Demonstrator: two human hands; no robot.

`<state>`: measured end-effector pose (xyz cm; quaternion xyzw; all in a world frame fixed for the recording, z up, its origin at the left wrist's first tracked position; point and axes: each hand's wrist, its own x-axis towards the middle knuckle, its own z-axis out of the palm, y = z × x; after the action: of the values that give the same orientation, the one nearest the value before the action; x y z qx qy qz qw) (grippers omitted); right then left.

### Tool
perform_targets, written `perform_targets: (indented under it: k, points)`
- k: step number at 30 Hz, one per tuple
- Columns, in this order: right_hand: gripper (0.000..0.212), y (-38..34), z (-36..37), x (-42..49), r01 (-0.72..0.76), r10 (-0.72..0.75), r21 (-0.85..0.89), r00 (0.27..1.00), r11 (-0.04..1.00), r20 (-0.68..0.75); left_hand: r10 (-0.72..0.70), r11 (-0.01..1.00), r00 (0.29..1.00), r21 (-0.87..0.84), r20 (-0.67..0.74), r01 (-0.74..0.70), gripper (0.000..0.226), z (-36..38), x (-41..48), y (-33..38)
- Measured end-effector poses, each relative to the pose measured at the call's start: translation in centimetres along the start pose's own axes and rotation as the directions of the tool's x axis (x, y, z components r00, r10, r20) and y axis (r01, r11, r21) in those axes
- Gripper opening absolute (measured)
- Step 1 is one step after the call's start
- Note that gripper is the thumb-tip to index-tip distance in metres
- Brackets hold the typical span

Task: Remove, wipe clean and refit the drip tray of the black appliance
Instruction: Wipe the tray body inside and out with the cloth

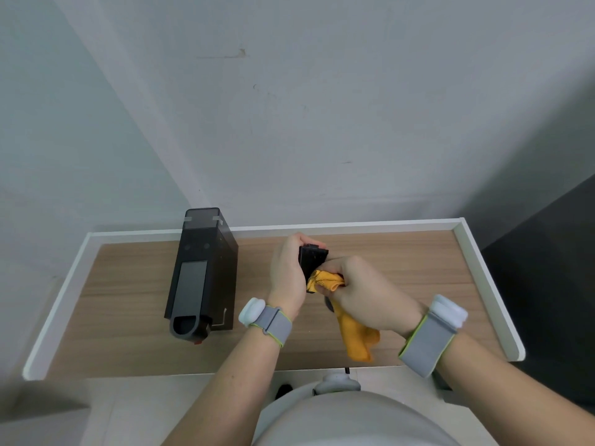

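left hand (pixel 287 272): fingers curled round the black tray (pixel 311 258), held up above the table (pixel 128 304) | right hand (pixel 363 291): grips a bunched orange cloth (pixel 354 333), pressed against the tray's lower edge, rest of cloth hanging down | appliance (pixel 199 275): upright on table, left of both hands, apart from tray

Wooden table (pixel 135 284), 1 — black appliance (pixel 201 275), 1; drip tray (pixel 313 256), 1; orange cloth (pixel 354 336), 1; hands, 2: left hand (pixel 288 272), right hand (pixel 363 291); grey wristbands (pixel 273 323), 2 — one per wrist.
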<state>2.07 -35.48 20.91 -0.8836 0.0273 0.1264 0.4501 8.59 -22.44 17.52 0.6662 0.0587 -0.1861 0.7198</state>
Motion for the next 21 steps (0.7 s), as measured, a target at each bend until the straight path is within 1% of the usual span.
perform_targets:
  k: [3,5,8,10,11,13,14,15,17,19,21]
  points:
    - [0.024,-0.2,0.1,0.6,-0.011,0.012,0.059,1.000,0.998,-0.010,0.082,0.997,0.996,-0.005,-0.023,-0.082,0.046,-0.3,0.3,0.1]
    - [0.025,-0.6,0.3,0.8,-0.019,0.020,0.127,1.000,0.992,-0.009,0.113,0.993,0.994,-0.015,-0.013,-0.113,0.044,-0.6,0.4,0.3]
    - [0.022,-0.8,0.5,1.0,-0.038,0.037,0.244,0.999,0.969,0.009,0.200,0.980,0.980,0.006,-0.004,-0.200,0.049,-0.9,0.6,0.0]
    - [0.019,-1.0,0.5,1.0,-0.069,0.056,0.375,0.997,0.924,0.045,0.239,0.970,0.971,-0.031,-0.011,-0.239,0.045,-1.2,0.6,-0.2]
    - [0.017,-1.2,0.2,0.9,-0.099,0.069,0.463,0.994,0.881,0.081,0.235,0.969,0.972,-0.079,-0.008,-0.235,0.041,-1.3,0.6,-0.1]
    - [0.011,-1.7,-0.5,0.6,-0.146,0.075,0.596,0.987,0.790,0.143,0.197,0.962,0.980,-0.198,0.024,-0.188,0.035,-1.2,0.7,0.5]
    - [0.011,-1.8,-1.0,0.3,-0.133,0.068,0.608,0.989,0.783,0.129,0.180,0.957,0.983,-0.239,0.040,-0.165,0.033,-1.1,0.8,0.8]
    - [0.012,-1.8,-1.6,0.0,-0.108,0.066,0.598,0.994,0.794,0.092,0.168,0.951,0.985,-0.270,0.049,-0.149,0.033,-1.1,0.9,1.1]
    - [0.011,-1.5,-2.6,-0.5,-0.048,0.088,0.543,0.995,0.838,-0.049,0.175,0.938,0.983,-0.315,0.064,-0.147,0.038,-1.3,1.1,1.3]
    - [0.014,-1.0,-3.4,-1.0,0.005,0.102,0.426,0.968,0.905,-0.228,0.198,0.933,0.976,-0.324,0.095,-0.158,0.044,-1.5,0.9,1.1]
    - [0.013,-0.5,-3.7,-1.3,0.028,0.083,0.310,0.937,0.950,-0.339,0.213,0.934,0.971,-0.314,0.105,-0.171,0.048,-1.4,0.6,0.8]
